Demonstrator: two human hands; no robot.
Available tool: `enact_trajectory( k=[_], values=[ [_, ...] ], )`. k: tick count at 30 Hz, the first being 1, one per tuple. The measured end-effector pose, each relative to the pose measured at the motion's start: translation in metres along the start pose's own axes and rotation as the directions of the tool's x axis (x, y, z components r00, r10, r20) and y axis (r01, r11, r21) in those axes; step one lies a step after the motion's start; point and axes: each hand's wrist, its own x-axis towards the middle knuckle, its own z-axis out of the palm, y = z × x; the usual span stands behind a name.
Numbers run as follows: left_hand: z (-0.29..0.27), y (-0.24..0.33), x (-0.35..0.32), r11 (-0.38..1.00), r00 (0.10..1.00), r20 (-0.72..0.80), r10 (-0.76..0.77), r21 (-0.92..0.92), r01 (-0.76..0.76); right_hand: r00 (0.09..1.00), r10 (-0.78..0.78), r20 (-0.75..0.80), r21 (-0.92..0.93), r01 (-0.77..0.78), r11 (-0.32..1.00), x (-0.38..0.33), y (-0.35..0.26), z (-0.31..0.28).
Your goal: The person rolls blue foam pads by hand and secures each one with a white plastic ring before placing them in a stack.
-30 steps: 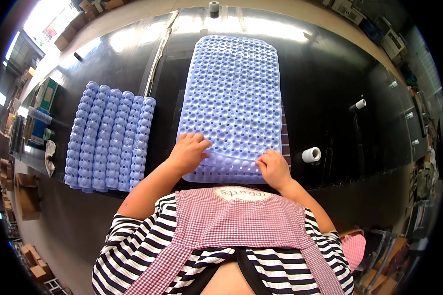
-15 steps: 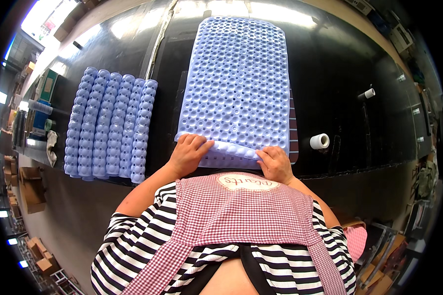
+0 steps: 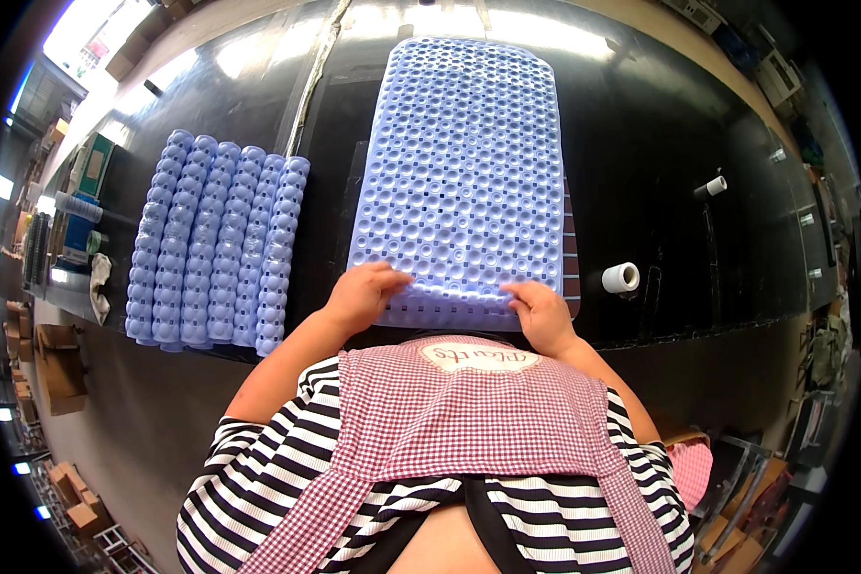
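Observation:
A long light-blue bath mat (image 3: pixel 459 172) covered in round cups lies lengthwise in front of me, its near edge lifted. My left hand (image 3: pixel 364 295) pinches that edge at its left part. At the right part, my right hand (image 3: pixel 542 311) grips the same edge between thumb and fingers. Below the raised edge shows another strip of light blue, perhaps a second mat; I cannot tell. To the left lie several rolled blue mats (image 3: pixel 222 244), side by side.
The black table (image 3: pixel 679 249) carries a white roll (image 3: pixel 621 277) right of the mat and a smaller white roll (image 3: pixel 716 186) farther off. A dark slatted sheet (image 3: pixel 571 258) sticks out beneath the mat. Boxes (image 3: pixel 94 165) and a whitish cloth (image 3: pixel 100 287) are at the far left.
The mat's near edge was curled over in a thick fold with its bumpy side showing; now it looks flatter. My left hand's fingers have drawn together; both hands stay at the edge.

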Motion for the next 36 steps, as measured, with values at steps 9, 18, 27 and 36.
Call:
enact_trajectory(
  k=[9, 18, 27, 36],
  values=[
    [-0.002, 0.007, 0.001, 0.893, 0.949, -0.156, 0.274, 0.409, -0.190, 0.903, -0.416, -0.104, -0.434, 0.335, 0.836, 0.003, -0.016, -0.005],
    [-0.004, -0.010, 0.038, 0.984, 0.981, -0.176, 0.085, 0.168, -0.055, 0.948, -0.281, -0.147, -0.335, 0.219, 0.916, 0.037, 0.005, -0.005],
    [0.010, 0.011, 0.020, 0.906, 0.970, -0.173, 0.172, 0.414, -0.087, 0.952, -0.304, -0.038, -0.553, 0.234, 0.800, 0.007, 0.001, 0.011],
    [0.024, 0.000, 0.088, 0.926, 0.982, -0.071, -0.175, 0.328, 0.188, 0.997, -0.065, -0.035, -0.590, 0.032, 0.807, 0.090, 0.027, 0.007]
  ],
)
